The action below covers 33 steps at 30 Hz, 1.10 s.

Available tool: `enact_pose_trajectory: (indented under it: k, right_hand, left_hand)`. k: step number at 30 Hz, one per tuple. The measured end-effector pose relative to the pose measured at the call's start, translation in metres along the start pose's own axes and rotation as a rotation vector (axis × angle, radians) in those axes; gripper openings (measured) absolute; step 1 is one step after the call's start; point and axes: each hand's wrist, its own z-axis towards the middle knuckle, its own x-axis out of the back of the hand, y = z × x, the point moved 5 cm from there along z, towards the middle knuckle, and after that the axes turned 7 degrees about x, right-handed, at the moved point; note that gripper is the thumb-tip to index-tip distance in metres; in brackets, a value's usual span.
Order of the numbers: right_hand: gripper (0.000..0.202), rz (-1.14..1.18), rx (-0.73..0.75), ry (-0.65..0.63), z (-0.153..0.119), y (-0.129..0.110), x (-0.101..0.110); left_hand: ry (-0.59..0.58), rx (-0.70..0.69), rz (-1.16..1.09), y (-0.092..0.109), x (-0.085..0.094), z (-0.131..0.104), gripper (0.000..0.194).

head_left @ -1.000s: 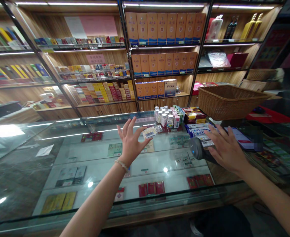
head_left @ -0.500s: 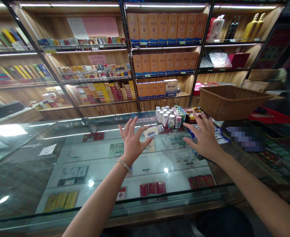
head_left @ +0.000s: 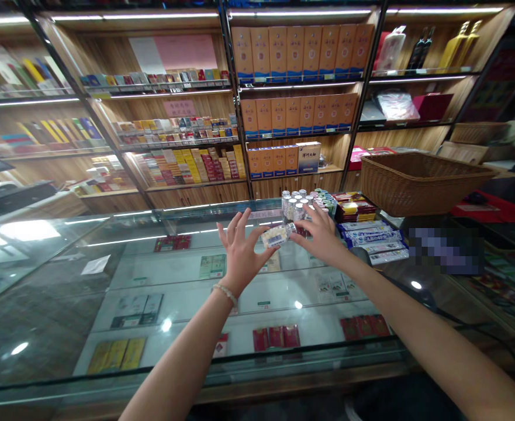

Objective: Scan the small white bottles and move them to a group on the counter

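My left hand (head_left: 242, 251), with a beaded bracelet at its wrist, pinches a small clear bottle (head_left: 275, 236) between thumb and fingertips. Pale pieces and a barcode label show on the bottle, which lies tilted almost sideways above the glass counter. My right hand (head_left: 321, 237) has its thumb and forefinger on the capped end of that same bottle, its other fingers raised. Just behind, a cluster of similar small bottles (head_left: 291, 206) with white lids stands on the counter, partly hidden by my right hand.
The glass display counter (head_left: 161, 275) holds several flat packs under its top. Right of the bottles lie blue-and-white packets (head_left: 373, 237) and red-and-yellow boxes (head_left: 356, 207). A wicker basket (head_left: 419, 184) stands farther right. Lit shelves with orange boxes (head_left: 294, 117) line the back.
My right hand has moved left from beside the blue packets to the bottle's capped end, and its fingers have closed there. My left hand keeps its pinch on the bottle.
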Motion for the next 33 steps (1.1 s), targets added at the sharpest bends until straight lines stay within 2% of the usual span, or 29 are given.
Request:
enact_pose_trajectory:
  k: [8, 18, 22, 27, 33]
  right_hand:
    - [0.044, 0.026, -0.032, -0.008, 0.005, 0.001, 0.001]
    - [0.028, 0.036, 0.11, 0.035, 0.032, -0.02, 0.019]
    - [0.025, 0.003, 0.22, -0.028, 0.048, -0.032, 0.027]
    - [0.02, -0.062, 0.356, -0.154, 0.065, -0.042, 0.037]
    - [0.018, -0.094, 0.434, -0.268, 0.074, -0.046, 0.044]
  left_hand:
    - [-0.005, 0.0, 0.002, 0.0, -0.001, -0.002, 0.041]
    - [0.023, 0.071, -0.054, 0.002, 0.0, 0.001, 0.041]
    - [0.002, 0.108, -0.076, 0.0, -0.003, 0.001, 0.048]
    - [-0.088, 0.117, -0.131, 0.0, -0.008, 0.001, 0.063]
    - [-0.221, 0.158, -0.175, -0.006, -0.017, 0.003, 0.043]
